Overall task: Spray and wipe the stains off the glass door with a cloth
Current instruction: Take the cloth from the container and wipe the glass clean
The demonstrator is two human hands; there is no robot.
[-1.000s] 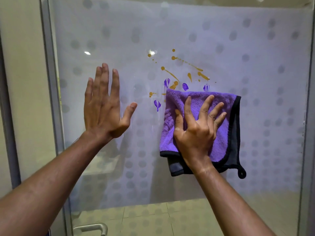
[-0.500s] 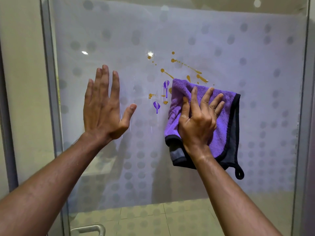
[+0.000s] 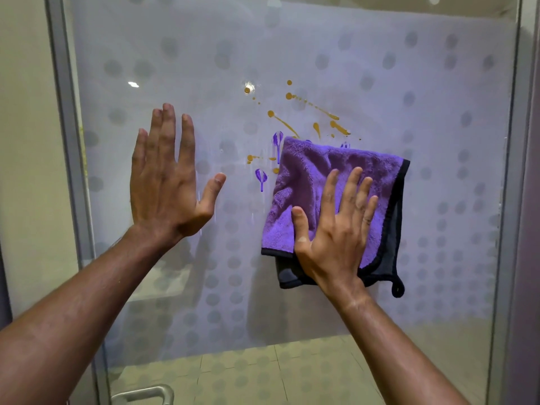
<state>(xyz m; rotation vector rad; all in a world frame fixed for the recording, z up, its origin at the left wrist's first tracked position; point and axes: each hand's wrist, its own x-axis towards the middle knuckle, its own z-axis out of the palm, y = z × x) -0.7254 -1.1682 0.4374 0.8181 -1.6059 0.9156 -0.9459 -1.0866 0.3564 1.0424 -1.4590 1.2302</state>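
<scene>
The frosted glass door (image 3: 423, 83) with grey dots fills the view. Orange splashes (image 3: 315, 108) and purple drips (image 3: 261, 176) mark its middle. A folded purple cloth (image 3: 318, 173) with a black edge lies flat on the glass, just below and right of the stains, covering some of them. My right hand (image 3: 336, 226) presses the cloth against the glass with straight, spread fingers. My left hand (image 3: 169, 176) rests flat on the bare glass to the left of the stains, fingers straight. No spray bottle is in view.
A grey metal frame (image 3: 70, 171) runs down the door's left edge beside a beige wall (image 3: 26, 141). A metal door handle (image 3: 143, 394) shows at the bottom left. Another frame post (image 3: 514, 200) stands at the right. Tiled floor shows through the lower glass.
My right hand pushed the cloth up over the stains, bunching it, then slid it back down and right with fingers spread again. The left hand stayed flat on the glass.
</scene>
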